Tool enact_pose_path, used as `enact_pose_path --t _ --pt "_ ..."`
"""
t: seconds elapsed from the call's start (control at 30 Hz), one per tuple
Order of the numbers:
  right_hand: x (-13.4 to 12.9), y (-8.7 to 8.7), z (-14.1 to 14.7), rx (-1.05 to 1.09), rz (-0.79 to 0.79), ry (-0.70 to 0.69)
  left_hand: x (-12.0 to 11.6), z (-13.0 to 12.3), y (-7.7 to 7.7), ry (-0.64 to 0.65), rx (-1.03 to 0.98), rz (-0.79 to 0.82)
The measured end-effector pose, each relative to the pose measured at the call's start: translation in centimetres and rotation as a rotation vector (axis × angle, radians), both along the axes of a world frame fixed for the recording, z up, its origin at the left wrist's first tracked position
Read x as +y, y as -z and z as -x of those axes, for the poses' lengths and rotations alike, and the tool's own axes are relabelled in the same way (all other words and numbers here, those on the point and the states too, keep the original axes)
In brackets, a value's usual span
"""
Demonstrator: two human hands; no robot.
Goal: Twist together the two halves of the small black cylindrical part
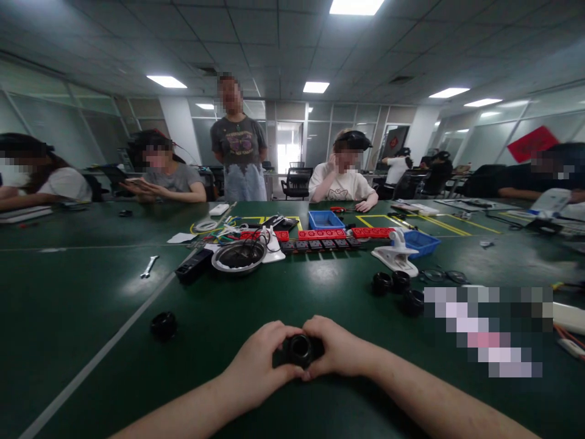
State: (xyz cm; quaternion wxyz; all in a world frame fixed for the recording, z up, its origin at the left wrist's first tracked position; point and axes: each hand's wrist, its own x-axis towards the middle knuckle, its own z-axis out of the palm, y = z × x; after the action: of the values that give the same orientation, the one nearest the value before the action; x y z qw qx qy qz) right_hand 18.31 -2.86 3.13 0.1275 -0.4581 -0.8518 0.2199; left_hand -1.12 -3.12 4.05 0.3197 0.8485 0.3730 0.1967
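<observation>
Both of my hands meet around a black ring-shaped part (300, 347) with a round hole facing up, low over the green table (219, 323). My left hand (267, 360) grips it from the left, thumb below and fingers above. From the right, my right hand (336, 347) holds the same part, its thumb close to the left thumb. One similar black part (164, 326) sits to the left. Several more black parts (382, 283) stand to the right, in front of a white clip stand (395, 256).
A metal bowl (238, 257), a black device (196, 265), red power strips (322, 235) and a blue tray (326, 220) stand further back. A wrench (149, 266) lies left. Glasses (443, 275) lie right. Several people are around the table.
</observation>
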Motion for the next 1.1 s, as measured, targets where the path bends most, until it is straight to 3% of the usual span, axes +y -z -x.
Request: enact_pose_path --t 0.1,0.2,0.27,0.4,0.53,0.67,0.83,0.93,1.0,1.1 --pt "-0.9 0.4 1.3 -0.119 -0.172 0.164 -0.5 -0.2 0.1 -0.099 0.002 -0.035" --pt "-1.7 0.3 2.1 -0.184 -0.269 0.200 -0.7 -0.2 0.2 -0.115 -0.012 -0.077" --pt "-1.9 0.0 2.0 -0.137 -0.225 0.165 -0.6 0.0 0.1 -0.064 -0.030 -0.099" --pt "-1.4 -0.9 0.5 0.059 0.013 -0.014 -0.3 0.6 -0.3 0.057 -0.053 -0.090" --pt "-0.5 -1.4 -0.8 0.151 0.209 -0.119 0.0 0.8 -0.4 0.088 -0.056 -0.074" --pt "-0.5 -0.6 -0.4 0.089 0.146 0.043 -0.2 0.5 0.0 0.054 -0.080 -0.116" --pt "-1.4 0.6 1.8 -0.112 -0.150 0.208 -0.9 -0.3 0.5 -0.127 -0.067 -0.099" --pt "-1.8 0.6 2.5 -0.139 -0.247 0.279 -0.9 -0.4 0.4 -0.154 -0.070 -0.096" --pt "-1.7 0.3 2.3 -0.069 -0.218 0.248 -0.6 -0.2 0.3 -0.112 -0.060 -0.109" --pt "-1.2 -0.2 1.2 0.076 -0.017 0.093 0.0 0.3 0.2 -0.012 -0.046 -0.137"
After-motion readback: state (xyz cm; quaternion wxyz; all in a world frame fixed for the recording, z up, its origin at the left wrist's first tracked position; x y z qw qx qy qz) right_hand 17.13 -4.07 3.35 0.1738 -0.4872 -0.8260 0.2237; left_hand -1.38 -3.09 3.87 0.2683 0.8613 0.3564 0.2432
